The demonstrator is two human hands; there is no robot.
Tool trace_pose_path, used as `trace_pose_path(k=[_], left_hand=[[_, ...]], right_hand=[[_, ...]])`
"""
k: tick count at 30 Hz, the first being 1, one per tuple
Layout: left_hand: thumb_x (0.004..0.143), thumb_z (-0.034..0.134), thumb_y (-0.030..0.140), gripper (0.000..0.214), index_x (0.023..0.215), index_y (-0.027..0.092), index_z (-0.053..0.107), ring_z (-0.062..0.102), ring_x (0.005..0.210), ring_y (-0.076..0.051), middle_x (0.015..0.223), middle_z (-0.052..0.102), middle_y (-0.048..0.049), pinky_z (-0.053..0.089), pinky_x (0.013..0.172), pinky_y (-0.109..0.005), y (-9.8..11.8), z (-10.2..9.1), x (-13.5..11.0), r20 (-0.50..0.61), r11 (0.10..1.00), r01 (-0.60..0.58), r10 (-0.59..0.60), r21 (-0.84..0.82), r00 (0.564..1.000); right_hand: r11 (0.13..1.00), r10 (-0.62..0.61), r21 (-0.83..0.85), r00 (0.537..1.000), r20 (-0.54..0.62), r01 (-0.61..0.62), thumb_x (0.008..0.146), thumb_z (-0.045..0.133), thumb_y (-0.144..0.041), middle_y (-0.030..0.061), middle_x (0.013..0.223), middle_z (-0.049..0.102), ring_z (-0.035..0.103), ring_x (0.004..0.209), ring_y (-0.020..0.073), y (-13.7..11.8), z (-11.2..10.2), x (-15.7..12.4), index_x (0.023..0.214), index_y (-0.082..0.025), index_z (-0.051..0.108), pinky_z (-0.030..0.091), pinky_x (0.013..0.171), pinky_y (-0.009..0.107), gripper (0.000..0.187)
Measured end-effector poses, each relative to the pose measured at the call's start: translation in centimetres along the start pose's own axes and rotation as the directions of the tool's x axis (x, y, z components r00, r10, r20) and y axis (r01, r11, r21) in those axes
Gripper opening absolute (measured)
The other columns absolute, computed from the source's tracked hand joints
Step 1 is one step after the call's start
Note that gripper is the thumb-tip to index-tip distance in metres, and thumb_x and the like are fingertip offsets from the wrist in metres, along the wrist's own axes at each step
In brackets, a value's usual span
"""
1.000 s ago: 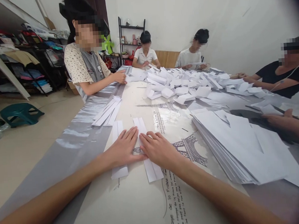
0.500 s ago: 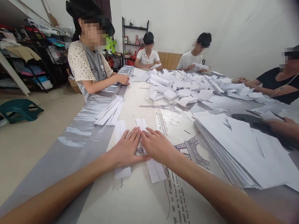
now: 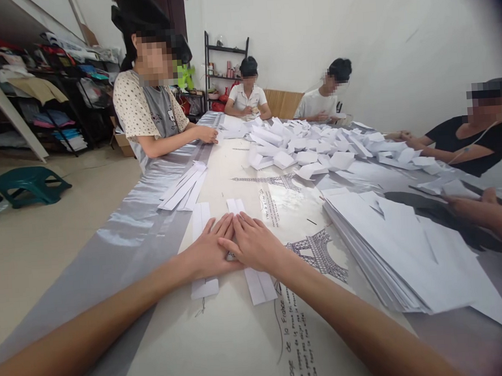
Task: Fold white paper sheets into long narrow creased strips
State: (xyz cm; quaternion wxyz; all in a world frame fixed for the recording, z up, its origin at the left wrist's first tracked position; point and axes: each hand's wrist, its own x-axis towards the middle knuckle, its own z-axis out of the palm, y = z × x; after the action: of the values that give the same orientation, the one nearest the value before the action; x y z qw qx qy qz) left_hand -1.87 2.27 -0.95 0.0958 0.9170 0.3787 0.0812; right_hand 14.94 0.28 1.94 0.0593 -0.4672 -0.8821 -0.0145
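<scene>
A narrow folded strip of white paper (image 3: 261, 287) lies on the printed tablecloth, its middle hidden under both my hands. My left hand (image 3: 210, 246) rests on it, fingers stretched out flat, its wrist crossing another folded paper strip (image 3: 200, 218). From the right, my right hand (image 3: 256, 241) presses on the same strip with straight fingers, and its thumb lies over the left hand. The fingertips of the two hands meet near the strip's upper part. Neither hand is wrapped around anything.
Several folded strips (image 3: 185, 186) lie beyond on the left. A stack of white sheets (image 3: 408, 258) stands on the right, a heap of folded papers (image 3: 299, 142) farther back. Co-workers sit around the table; a green stool (image 3: 32, 185) is on the floor.
My right hand has shifted slightly left, its thumb now spread across my left hand. The folded strip stays in place beneath them. A co-worker's hand at the right has moved a little.
</scene>
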Motion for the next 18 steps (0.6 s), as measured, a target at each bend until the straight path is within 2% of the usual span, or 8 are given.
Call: trace_pose_path(k=[2, 5, 10, 13, 18], left_hand=[[0.092, 0.039, 0.076, 0.097, 0.163, 0.022, 0.001, 0.011, 0.154, -0.034, 0.168, 0.014, -0.0135, 0.008, 0.123, -0.052, 0.4, -0.6, 0.0, 0.005, 1.000, -0.001, 0.002, -0.022, 1.000], [0.092, 0.043, 0.075, 0.093, 0.163, 0.027, 0.007, 0.013, 0.154, -0.032, 0.168, 0.017, -0.0099, 0.009, 0.123, -0.051, 0.8, -1.3, 0.0, -0.012, 0.998, -0.028, 0.027, -0.055, 1.000], [0.090, 0.043, 0.077, 0.094, 0.163, 0.027, 0.010, 0.011, 0.154, -0.034, 0.169, 0.009, -0.0097, 0.008, 0.123, -0.054, 0.8, -1.6, 0.2, -0.014, 0.997, -0.026, 0.025, -0.078, 1.000], [0.090, 0.042, 0.079, 0.099, 0.163, 0.023, 0.006, 0.009, 0.154, -0.035, 0.169, 0.007, -0.0123, 0.008, 0.123, -0.054, 0.7, -1.4, 0.3, 0.000, 0.997, -0.029, 0.029, -0.073, 1.000], [0.087, 0.037, 0.084, 0.106, 0.162, 0.016, 0.007, 0.005, 0.154, -0.039, 0.168, 0.010, -0.0170, 0.007, 0.122, -0.054, 0.4, -1.0, 0.1, 0.007, 0.999, 0.001, -0.001, -0.050, 1.000]], right_hand=[[0.998, 0.023, 0.052, 1.000, 0.000, -0.023, 0.107, 0.020, -0.054, 0.0191, 0.153, 0.048, 0.034, 0.148, 0.0337, 0.4, 0.1, 0.2, 0.146, -0.012, 0.049, 0.035, 0.114, 0.053, 0.064], [0.992, 0.068, 0.106, 0.998, 0.008, -0.069, 0.106, 0.019, -0.057, 0.0208, 0.152, 0.048, 0.030, 0.150, 0.0334, 0.7, 0.5, 0.8, 0.148, -0.008, 0.045, 0.030, 0.117, 0.052, 0.070], [0.981, 0.118, 0.151, 0.992, 0.052, -0.124, 0.103, 0.021, -0.063, 0.0241, 0.160, 0.033, 0.024, 0.152, 0.0352, 1.4, 1.2, 2.3, 0.153, -0.002, 0.035, 0.025, 0.118, 0.052, 0.080], [0.979, 0.141, 0.146, 0.990, 0.024, -0.143, 0.103, 0.026, -0.063, 0.0244, 0.157, 0.039, 0.028, 0.149, 0.0350, 1.9, 1.3, 3.6, 0.150, -0.003, 0.039, 0.029, 0.116, 0.051, 0.078], [0.982, 0.141, 0.122, 0.990, 0.022, -0.143, 0.106, 0.025, -0.056, 0.0213, 0.144, 0.054, 0.040, 0.142, 0.0328, 2.7, 1.0, 5.6, 0.137, -0.013, 0.055, 0.034, 0.109, 0.053, 0.061]])
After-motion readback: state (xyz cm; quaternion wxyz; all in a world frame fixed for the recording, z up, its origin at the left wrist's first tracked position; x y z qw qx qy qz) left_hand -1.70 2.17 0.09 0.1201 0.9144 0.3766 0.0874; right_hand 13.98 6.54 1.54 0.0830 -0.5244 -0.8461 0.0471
